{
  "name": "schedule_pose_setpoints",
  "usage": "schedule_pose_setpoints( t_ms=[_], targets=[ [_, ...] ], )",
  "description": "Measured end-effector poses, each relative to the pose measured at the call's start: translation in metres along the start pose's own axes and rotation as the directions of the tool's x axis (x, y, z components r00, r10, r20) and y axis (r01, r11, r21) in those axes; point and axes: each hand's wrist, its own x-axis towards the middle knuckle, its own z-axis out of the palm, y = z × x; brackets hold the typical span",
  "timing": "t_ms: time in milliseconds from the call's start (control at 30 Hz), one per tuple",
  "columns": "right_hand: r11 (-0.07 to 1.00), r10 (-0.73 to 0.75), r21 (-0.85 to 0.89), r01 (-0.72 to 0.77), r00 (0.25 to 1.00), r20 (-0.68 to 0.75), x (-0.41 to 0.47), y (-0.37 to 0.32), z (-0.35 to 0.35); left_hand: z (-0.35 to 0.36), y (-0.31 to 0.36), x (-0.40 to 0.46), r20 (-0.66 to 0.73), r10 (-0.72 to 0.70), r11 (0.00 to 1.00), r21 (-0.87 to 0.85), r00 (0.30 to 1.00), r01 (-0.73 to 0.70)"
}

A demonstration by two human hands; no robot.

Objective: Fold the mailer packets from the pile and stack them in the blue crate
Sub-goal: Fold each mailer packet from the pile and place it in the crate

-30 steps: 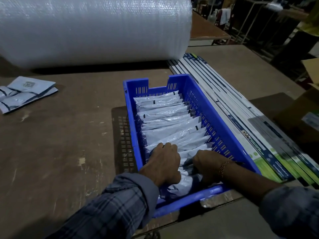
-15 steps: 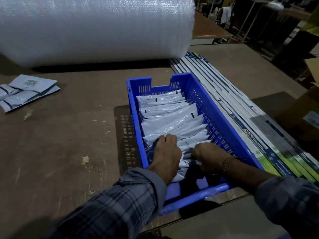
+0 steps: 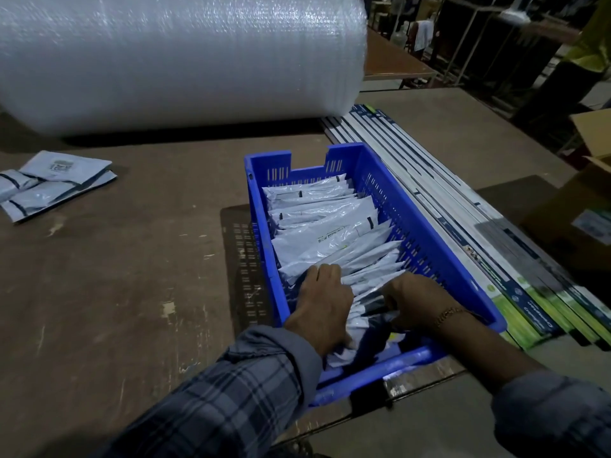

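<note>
Packets (image 3: pixel 330 226): grey-white glossy plastic, folded, leaning in a row inside the crate (image 3: pixel 426 233)
Left hand (image 3: pixel 325 299): curled, gripping near packets
Right hand (image 3: pixel 416 299): curled, gripping near packets

Blue crate (image 3: pixel 426 233): slotted plastic, rectangular, standing on the table, long axis running away from the viewer. Folded mailer packets (image 3: pixel 325 223): grey-white glossy plastic, filed on edge in a row along the crate, leaning toward its far end. Unfolded pile (image 3: pixel 49 183): flat on the table, well left of the crate.
</note>
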Motion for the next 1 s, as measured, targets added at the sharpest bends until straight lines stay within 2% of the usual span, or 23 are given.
schedule_pose_setpoints(
  t_ms=[67,167,233,300,400,533,633,733,800,900,967,1000],
  targets=[
    [1.000,0.023,0.007,-0.023,1.000,-0.012,-0.004,0.000,0.000,-0.003,-0.003,-0.001,-0.150,-0.088,0.985,-0.160,0.985,0.063],
    [0.998,0.052,-0.039,-0.052,0.999,-0.002,-0.009,-0.006,0.002,-0.014,-0.013,0.017,-0.328,-0.287,0.898,-0.420,0.900,0.133],
    [0.996,0.052,-0.074,-0.052,0.999,0.003,-0.009,-0.008,0.002,-0.018,-0.027,0.034,-0.280,-0.349,0.875,-0.438,0.894,0.205],
    [0.995,0.051,-0.087,-0.050,0.999,0.010,-0.008,-0.010,0.001,-0.013,-0.040,0.048,-0.141,-0.329,0.894,-0.364,0.934,0.260],
    [0.993,0.048,-0.109,-0.047,0.999,0.002,-0.008,-0.010,0.001,-0.004,-0.045,0.055,0.032,-0.268,0.861,-0.441,0.963,0.254],
    [0.993,0.052,-0.106,-0.050,0.999,0.016,-0.009,-0.012,0.001,-0.002,-0.038,0.054,0.045,-0.122,0.932,-0.338,0.992,0.130],
    [0.995,0.068,-0.071,-0.066,0.997,0.027,-0.012,-0.013,-0.002,0.000,-0.037,0.054,0.081,-0.074,0.966,-0.242,0.994,0.092],
    [0.992,0.123,0.014,-0.124,0.991,0.046,-0.017,-0.011,-0.004,0.008,-0.035,0.056,0.108,-0.032,0.983,-0.175,0.994,0.051],
    [0.979,0.173,0.106,-0.172,0.985,-0.003,-0.022,-0.010,-0.005,0.012,-0.036,0.056,0.108,-0.020,0.982,-0.185,0.994,0.040],
    [0.951,0.245,0.229,-0.206,0.957,-0.158,-0.027,-0.016,-0.010,0.005,-0.037,0.054,0.007,-0.064,0.971,-0.231,0.998,0.064],
    [0.944,0.258,0.274,-0.185,0.929,-0.264,-0.028,-0.027,-0.018,-0.008,-0.036,0.051,-0.172,-0.152,0.929,-0.362,0.973,0.081],
    [0.941,0.264,0.290,-0.174,0.914,-0.308,-0.028,-0.033,-0.023,-0.016,-0.036,0.048,-0.290,-0.229,0.879,-0.471,0.929,0.069]
  ],
)
